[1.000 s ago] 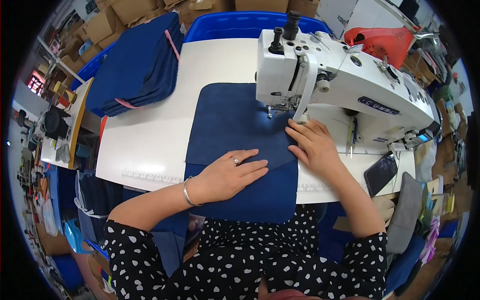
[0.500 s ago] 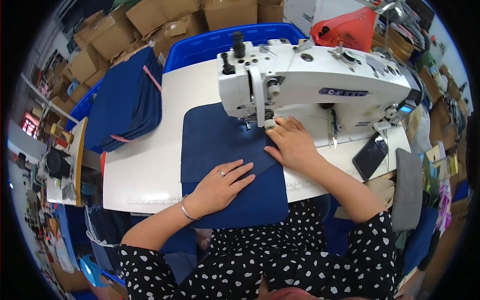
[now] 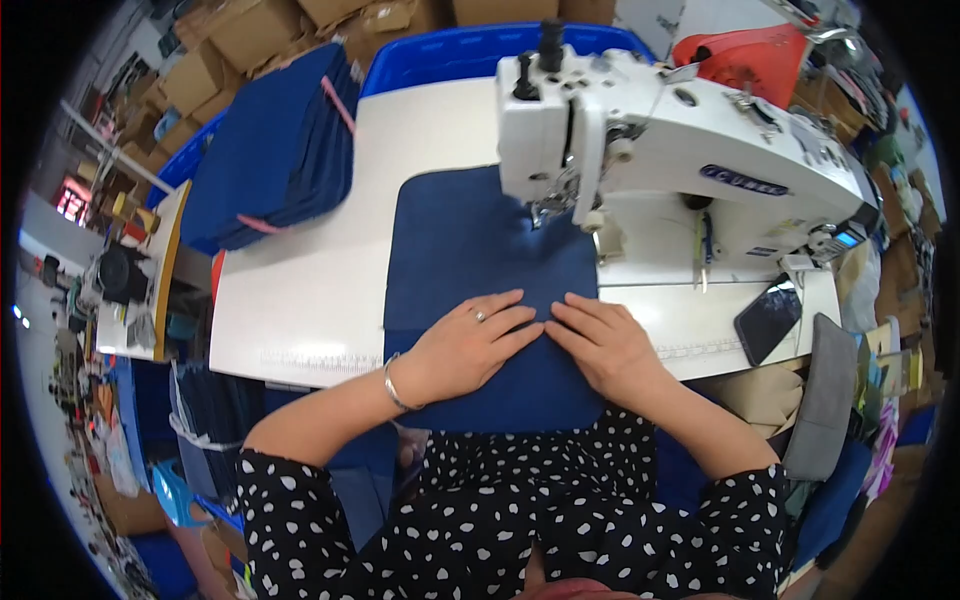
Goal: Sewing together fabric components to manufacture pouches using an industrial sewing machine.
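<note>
A navy blue fabric piece (image 3: 450,245) with rounded corners lies on the white sewing table (image 3: 290,310), its far part under the needle area (image 3: 538,215) of a white sewing machine (image 3: 660,140). The near end of the cloth hangs over the table edge toward my lap. My left hand (image 3: 465,345), with a ring and a bracelet, rests flat on the cloth, fingers stretched out. Close beside it, my right hand (image 3: 608,348) also lies on the cloth near its right edge, fingers extended. The fingertips of both hands nearly meet along a crosswise line in the cloth.
A stack of navy pieces (image 3: 270,150) tied with pink strips stands at the far left. Right of the cloth lie scissors (image 3: 704,255) and a black phone (image 3: 768,320). Behind the table is a blue crate (image 3: 440,55); cardboard boxes (image 3: 245,45) fill the background.
My right hand has come back from beside the needle area to next to my left hand. The cloth's crosswise line, slanted before, now runs straighter. The whole view has shifted.
</note>
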Demonstrator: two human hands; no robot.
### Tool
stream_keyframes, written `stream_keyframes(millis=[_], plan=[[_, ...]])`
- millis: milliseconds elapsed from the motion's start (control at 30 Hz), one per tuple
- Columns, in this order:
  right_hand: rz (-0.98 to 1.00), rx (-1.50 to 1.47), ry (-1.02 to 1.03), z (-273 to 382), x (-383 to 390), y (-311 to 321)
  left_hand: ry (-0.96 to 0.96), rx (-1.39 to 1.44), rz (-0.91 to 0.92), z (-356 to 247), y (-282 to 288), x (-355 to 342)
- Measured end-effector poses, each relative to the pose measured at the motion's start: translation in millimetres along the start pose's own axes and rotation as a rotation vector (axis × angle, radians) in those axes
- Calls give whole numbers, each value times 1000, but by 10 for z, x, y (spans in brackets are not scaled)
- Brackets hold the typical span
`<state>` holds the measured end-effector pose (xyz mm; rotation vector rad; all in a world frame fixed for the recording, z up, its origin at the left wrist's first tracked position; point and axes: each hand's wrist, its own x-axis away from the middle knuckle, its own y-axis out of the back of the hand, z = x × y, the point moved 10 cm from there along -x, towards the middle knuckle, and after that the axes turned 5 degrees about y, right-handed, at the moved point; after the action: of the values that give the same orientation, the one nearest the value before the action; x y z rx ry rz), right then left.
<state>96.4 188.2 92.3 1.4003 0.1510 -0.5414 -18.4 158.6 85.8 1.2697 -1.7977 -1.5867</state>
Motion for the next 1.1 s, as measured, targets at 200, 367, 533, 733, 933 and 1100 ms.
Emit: stream_keyframes(millis=[200,367,533,733,933,1100], plan=[[33,-24,-51,-112,-22,5,-34,6,-64,14,64,-11],[55,-33,-27,-96,-23,21,-9,20,-28,18,32,-7],[74,-21,1,-56,-29,48,-14,-6,-21,-18,41,10],[62,-28,-1,-101,-84,42,-27,-8,-9,-17,30,-12],[22,-33,21,-227,-199,63,-15,-47,11,126,35,-107],[21,-20,24,-366,-267,58,-11,-41,8,256,28,-217]])
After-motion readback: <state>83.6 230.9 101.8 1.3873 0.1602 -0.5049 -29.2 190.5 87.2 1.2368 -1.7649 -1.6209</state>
